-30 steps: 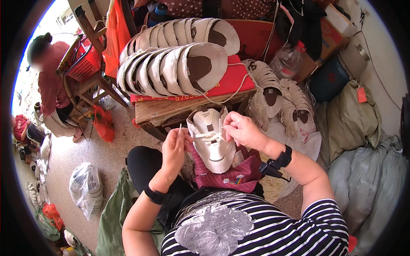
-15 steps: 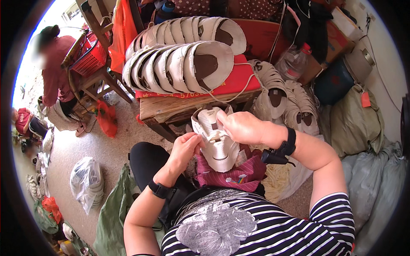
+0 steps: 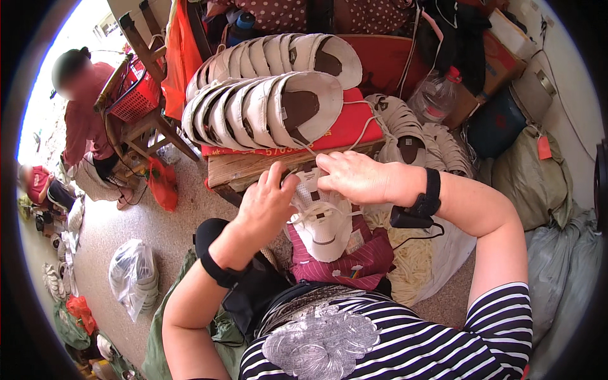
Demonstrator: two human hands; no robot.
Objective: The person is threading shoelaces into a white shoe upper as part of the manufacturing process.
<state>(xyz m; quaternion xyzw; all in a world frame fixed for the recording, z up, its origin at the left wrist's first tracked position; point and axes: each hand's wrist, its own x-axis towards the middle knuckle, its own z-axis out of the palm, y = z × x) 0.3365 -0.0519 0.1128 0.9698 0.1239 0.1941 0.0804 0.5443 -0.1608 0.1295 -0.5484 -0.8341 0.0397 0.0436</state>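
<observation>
A cream-white shoe upper lies on a maroon striped cloth over my lap, toe toward me. White lace crosses its front in a loose loop. My left hand is at the upper's left side, fingers bent; what they pinch, if anything, is hidden. My right hand is closed at the top right of the tongue and lacing edge, and its fingers cover part of the opening.
Two rows of nested white shoe uppers lie on a red package on a wooden stool. More uppers stand right of it. Cream laces are heaped beside my lap. A bagged bundle is on the floor. A person sits far left.
Both hands have moved from the lacing toward the upper's far end, the left one also slightly leftward. The upper's toe has shifted a little toward me.
</observation>
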